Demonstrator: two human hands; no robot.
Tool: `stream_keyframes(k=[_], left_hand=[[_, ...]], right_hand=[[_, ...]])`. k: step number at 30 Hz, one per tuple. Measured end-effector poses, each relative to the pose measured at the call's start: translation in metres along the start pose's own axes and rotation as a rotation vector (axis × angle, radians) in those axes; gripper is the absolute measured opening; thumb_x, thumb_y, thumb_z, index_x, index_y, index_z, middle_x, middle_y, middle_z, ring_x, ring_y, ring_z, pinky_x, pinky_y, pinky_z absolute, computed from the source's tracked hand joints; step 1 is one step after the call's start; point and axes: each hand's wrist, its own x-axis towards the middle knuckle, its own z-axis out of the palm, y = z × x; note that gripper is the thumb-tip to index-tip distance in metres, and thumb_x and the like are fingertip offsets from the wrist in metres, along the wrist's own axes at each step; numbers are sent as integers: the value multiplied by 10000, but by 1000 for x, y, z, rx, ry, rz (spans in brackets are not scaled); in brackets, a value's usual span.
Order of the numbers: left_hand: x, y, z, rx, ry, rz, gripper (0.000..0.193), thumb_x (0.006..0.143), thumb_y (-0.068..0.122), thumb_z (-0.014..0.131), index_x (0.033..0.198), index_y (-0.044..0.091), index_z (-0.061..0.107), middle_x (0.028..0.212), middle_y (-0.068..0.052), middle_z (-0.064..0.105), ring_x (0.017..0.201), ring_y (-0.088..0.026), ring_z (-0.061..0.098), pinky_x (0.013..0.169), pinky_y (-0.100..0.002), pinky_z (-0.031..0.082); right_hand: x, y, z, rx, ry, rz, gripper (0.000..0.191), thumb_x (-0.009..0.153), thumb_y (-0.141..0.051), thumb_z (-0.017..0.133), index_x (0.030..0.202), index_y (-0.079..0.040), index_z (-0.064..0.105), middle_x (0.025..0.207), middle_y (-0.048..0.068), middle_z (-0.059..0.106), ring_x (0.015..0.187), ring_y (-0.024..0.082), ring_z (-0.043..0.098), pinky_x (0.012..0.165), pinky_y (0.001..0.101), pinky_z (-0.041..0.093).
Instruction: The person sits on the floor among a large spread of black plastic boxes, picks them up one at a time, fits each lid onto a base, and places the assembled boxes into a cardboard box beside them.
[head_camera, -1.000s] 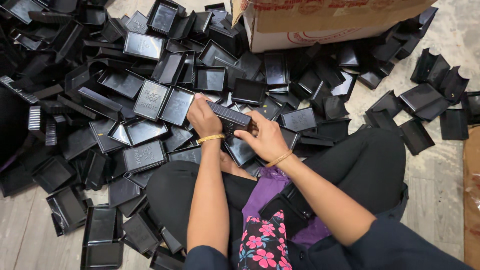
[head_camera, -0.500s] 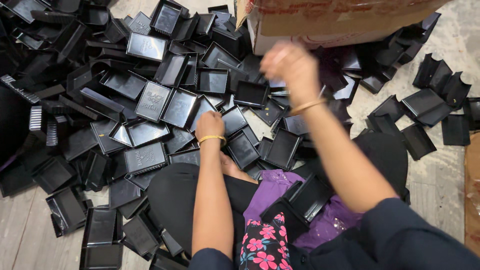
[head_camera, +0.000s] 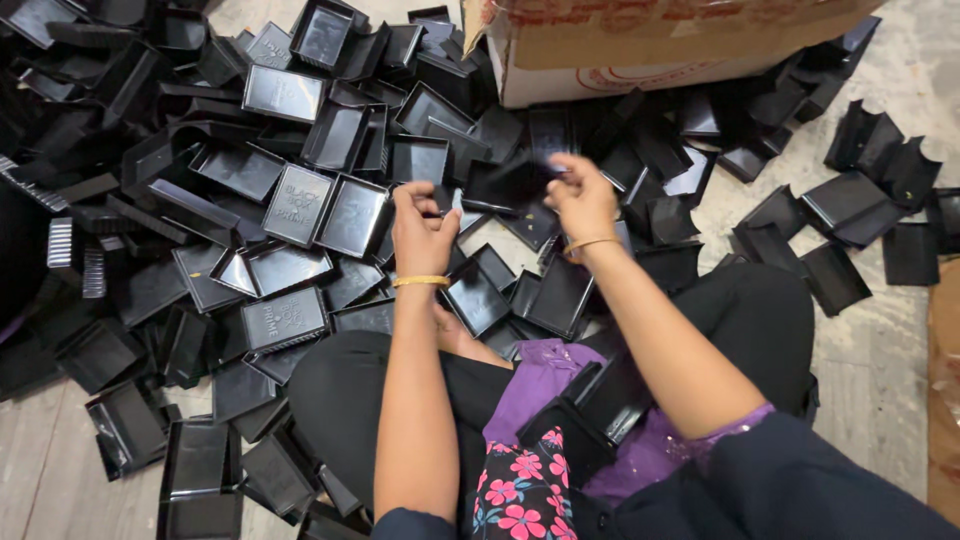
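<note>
I sit on the floor facing a big heap of black plastic trays (head_camera: 296, 205). My left hand (head_camera: 424, 230), a gold bangle on its wrist, curls over the near edge of a black tray (head_camera: 500, 186) in the middle of the heap. My right hand (head_camera: 580, 198), also with a bangle, pinches a narrow black plastic piece (head_camera: 548, 135) that stands upright and is blurred. The two hands are a hand's width apart, with that tray between them. A few more black pieces (head_camera: 590, 410) rest on my lap.
An open cardboard box (head_camera: 640, 45) stands at the top, just beyond my right hand. Loose black trays (head_camera: 850, 200) lie scattered on the pale stone floor (head_camera: 880, 370) to the right. A brown cardboard edge (head_camera: 945, 400) shows at the right border.
My right hand rose toward the cardboard box, then came back down to the heap and now pinches a black piece. My left hand shifted slightly forward onto a tray.
</note>
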Motion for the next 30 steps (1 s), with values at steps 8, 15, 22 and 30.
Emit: stream_keyframes(k=[8,15,22,30], left_hand=[[-2,15,-12,-524,-380,238,588,873,-103,515,1440,39,581,1261,-28,617,1133,-96,602,988,-236,474],[19,-21,14,-881,-45,-337,432,1060,383,428,1263,83,663,969,-9,607,787,-122,563,698,-272,506],[19,-57,20,-1130,-208,-367,466,1023,300,535,1473,179,515,929,-21,625,796,-145,627,697,-310,557],[16,-57,30,-1137,-588,-373,529,1031,250,501,1541,124,431,1227,-107,650,1001,-217,678,845,-353,585]], right_hand=[[-9,5,-7,508,-213,335,516,849,100,527,1339,-33,618,1172,74,684,981,160,664,887,307,605],[-63,11,33,411,-543,131,578,814,89,496,1374,-27,572,1281,73,649,1131,171,614,922,333,506],[-81,-32,47,34,-746,-34,675,869,-301,741,1441,-101,443,1374,107,545,1266,221,545,1021,393,513],[-81,-73,62,-545,-386,-117,926,739,-672,798,1290,-19,441,1014,203,730,1054,323,693,943,399,526]])
